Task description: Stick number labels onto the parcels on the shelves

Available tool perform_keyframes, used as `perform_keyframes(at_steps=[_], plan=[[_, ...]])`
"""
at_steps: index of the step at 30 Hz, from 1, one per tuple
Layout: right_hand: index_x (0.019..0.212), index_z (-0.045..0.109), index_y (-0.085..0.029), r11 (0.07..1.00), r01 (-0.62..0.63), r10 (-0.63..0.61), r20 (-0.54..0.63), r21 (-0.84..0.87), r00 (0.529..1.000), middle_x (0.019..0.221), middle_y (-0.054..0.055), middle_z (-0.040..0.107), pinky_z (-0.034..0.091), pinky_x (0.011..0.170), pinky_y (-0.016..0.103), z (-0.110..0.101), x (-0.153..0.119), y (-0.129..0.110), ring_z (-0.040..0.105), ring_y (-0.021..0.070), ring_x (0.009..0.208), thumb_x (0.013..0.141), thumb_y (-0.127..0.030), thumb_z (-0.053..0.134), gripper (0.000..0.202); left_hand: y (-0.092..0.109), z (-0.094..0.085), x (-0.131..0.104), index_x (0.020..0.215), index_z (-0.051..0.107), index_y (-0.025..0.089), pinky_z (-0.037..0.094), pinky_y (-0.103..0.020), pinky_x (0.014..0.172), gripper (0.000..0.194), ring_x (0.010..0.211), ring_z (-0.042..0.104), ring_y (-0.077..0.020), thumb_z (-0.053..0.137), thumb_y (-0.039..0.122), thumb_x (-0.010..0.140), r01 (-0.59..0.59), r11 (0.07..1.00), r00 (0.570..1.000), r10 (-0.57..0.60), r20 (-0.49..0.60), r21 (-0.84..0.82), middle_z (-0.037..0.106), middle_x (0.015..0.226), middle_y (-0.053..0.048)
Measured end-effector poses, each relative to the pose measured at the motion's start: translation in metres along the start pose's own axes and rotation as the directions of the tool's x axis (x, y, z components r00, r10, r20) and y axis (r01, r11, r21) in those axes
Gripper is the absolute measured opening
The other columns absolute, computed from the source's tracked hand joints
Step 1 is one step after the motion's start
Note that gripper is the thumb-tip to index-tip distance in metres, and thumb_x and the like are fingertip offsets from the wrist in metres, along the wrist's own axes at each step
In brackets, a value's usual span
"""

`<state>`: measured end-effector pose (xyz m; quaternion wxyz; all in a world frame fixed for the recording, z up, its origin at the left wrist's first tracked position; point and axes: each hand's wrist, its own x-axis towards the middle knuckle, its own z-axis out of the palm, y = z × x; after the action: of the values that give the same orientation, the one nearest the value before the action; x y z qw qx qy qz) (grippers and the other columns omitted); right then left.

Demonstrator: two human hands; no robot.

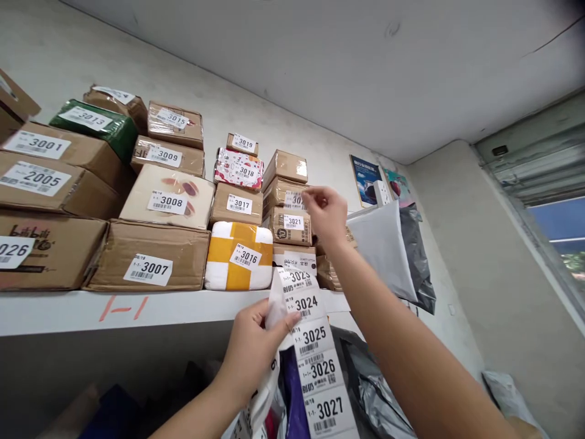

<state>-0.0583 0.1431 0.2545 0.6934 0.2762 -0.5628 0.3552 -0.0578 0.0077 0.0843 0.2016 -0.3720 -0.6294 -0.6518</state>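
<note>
A strip of numbered labels [315,341] is held below the shelf edge [59,314], clamped between the thumb and fingers of the left hand [256,341]. By the right hand [325,210], fingers bunched together, a label [294,200] is touched on a stacked box [276,192].

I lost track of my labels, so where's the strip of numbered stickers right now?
In the head view, your left hand holds the sticker strip, hanging just below the shelf.
</note>
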Motion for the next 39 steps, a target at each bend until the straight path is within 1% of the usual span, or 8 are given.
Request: perform_keyframes(at_steps=[5, 13, 20, 21, 23, 26, 31, 39], plan=[[0.076, 0.064, -0.019, 0.96, -0.027, 0.057, 0.099, -0.28, 0.993, 0.073, 0.002, 0.059, 0.045, 0.076, 0.035, 0.027, 0.056, 0.032, 0.056, 0.0165, 0.072, 0.077, -0.016, 0.056, 0.008, -0.007, -0.011, -0.006, 0.063, 0.059, 0.019, 0.041, -0.024, 0.058, 0.035, 0.063, 0.051, -0.0147, 0.065, 0.052, 0.07, -0.006, 1.0, 0.998, 0.007, -0.057, 0.027, 0.062, 0.064, -0.001], [0.112, 0.054, -0.02, 0.87, 0.045, -0.011, 0.072, -0.491, 0.997, 0.109, 0.013, 0.053, 0.041, 0.089, 0.046, 0.033, 0.051, 0.037, 0.05, 0.028, 0.101, 0.071, -0.017, 0.067, 0.043, -0.011, -0.027, -0.006, 0.064, 0.059, 0.019, 0.039, -0.025, 0.057, 0.04, 0.061, 0.047, -0.0141, 0.063, 0.058, 0.07, -0.018, 0.994, 0.995, 0.029, -0.097, 0.11, 0.057, 0.062, -0.001], [0.103, 0.058, -0.018, 0.972, -0.032, 0.079, 0.196, -0.233, 0.977, 0.102, 0.009, 0.064, 0.047, 0.085, 0.039, 0.006, 0.019, 0.007, 0.058, 0.0212, 0.096, 0.078, -0.03, 0.063, 0.028, -0.003, -0.037, -0.008, 0.069, 0.064, 0.02, 0.044, -0.024, 0.061, 0.036, 0.067, 0.056, -0.0157, 0.066, 0.055, 0.07, -0.042, 0.999, 0.992, 0.046, -0.116, 0.032, 0.066, 0.069, -0.002], [0.105, 0.058, -0.019, 0.993, -0.095, 0.113, 0.328, -0.069, 0.938, 0.103, 0.008, 0.065, 0.05, 0.08, 0.036, 0.0, 0.004, -0.003, 0.06, 0.0193, 0.093, 0.079, -0.037, 0.062, 0.031, -0.001, -0.04, -0.007, 0.071, 0.065, 0.02, 0.045, -0.024, 0.062, 0.035, 0.069, 0.058, -0.0159, 0.066, 0.054, 0.071, -0.053, 0.999, 0.992, 0.053, -0.115, 0.002, 0.067, 0.071, -0.002], [0.105, 0.061, -0.023, 0.957, -0.286, 0.165, 0.717, 0.05, 0.677, 0.104, 0.007, 0.066, 0.051, 0.068, 0.031, -0.013, -0.028, -0.021, 0.061, 0.0172, 0.089, 0.082, -0.048, 0.055, 0.034, -0.001, -0.044, -0.005, 0.074, 0.064, 0.02, 0.046, -0.024, 0.062, 0.033, 0.07, 0.058, -0.016, 0.066, 0.053, 0.072, -0.08, 0.995, 0.992, 0.074, -0.099, -0.054, 0.067, 0.072, -0.002], [0.09, 0.064, -0.023, 0.878, -0.476, 0.213, 0.844, 0.056, 0.493, 0.078, 0.001, 0.066, 0.04, 0.047, 0.024, -0.025, -0.068, -0.033, 0.055, 0.0106, 0.06, 0.072, -0.042, 0.068, 0.027, -0.002, -0.045, 0.0, 0.073, 0.063, 0.02, 0.047, -0.026, 0.064, 0.035, 0.07, 0.059, -0.0176, 0.061, 0.054, 0.075, -0.107, 0.993, 0.994, 0.105, -0.038, -0.046, 0.066, 0.072, -0.002], [0.08, 0.059, -0.021, 0.837, -0.531, 0.247, 0.777, 0.13, 0.578, 0.079, 0.001, 0.064, 0.046, 0.063, 0.03, -0.035, -0.092, -0.022, 0.057, 0.0125, 0.067, 0.064, -0.032, 0.075, 0.025, 0.006, -0.038, 0.007, 0.088, 0.068, 0.02, 0.046, -0.036, 0.082, 0.037, 0.092, 0.062, -0.0266, 0.07, 0.05, 0.067, -0.013, 0.976, 0.998, 0.027, -0.058, 0.218, 0.071, 0.095, -0.009], [0.079, 0.061, -0.02, 0.87, -0.478, 0.31, 0.616, 0.124, 0.724, 0.071, 0.0, 0.059, 0.038, 0.054, 0.028, -0.041, -0.098, -0.013, 0.05, 0.0119, 0.061, 0.065, -0.037, 0.072, 0.025, 0.013, -0.013, 0.02, 0.09, 0.065, 0.015, 0.048, -0.031, 0.071, 0.036, 0.077, 0.062, -0.0207, 0.066, 0.045, 0.07, -0.039, 0.974, 0.999, 0.04, 0.0, -0.222, 0.07, 0.081, -0.007]])
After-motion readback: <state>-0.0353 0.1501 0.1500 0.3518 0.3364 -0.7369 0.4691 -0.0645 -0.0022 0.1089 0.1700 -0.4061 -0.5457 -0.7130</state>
